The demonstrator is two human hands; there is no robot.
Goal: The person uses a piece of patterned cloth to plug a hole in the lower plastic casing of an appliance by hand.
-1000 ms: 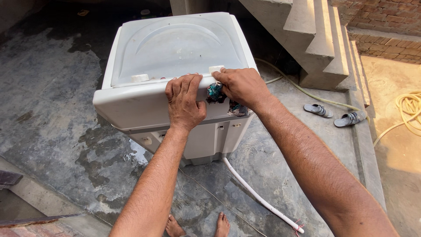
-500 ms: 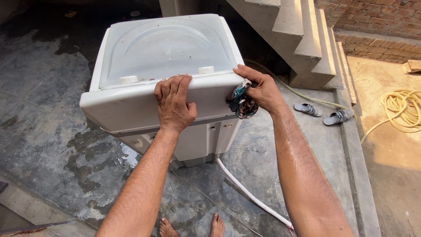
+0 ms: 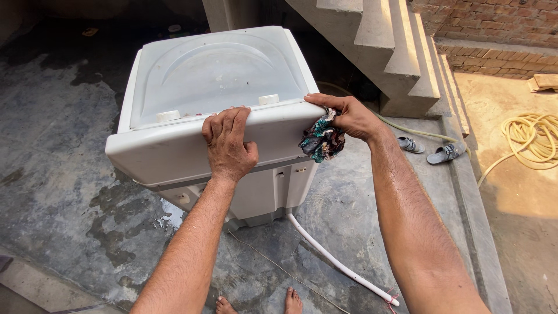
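With the left hand (image 3: 228, 148) gripping the tilted washer's (image 3: 215, 110) front edge and the right hand (image 3: 347, 116) pinching a rag (image 3: 321, 141) at its corner, the washer may slip on the wet floor (image 3: 70, 192).

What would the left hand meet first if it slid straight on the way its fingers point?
Probably the translucent lid of the white washing machine; the left hand already grips its front edge, fingers pointing across the top.
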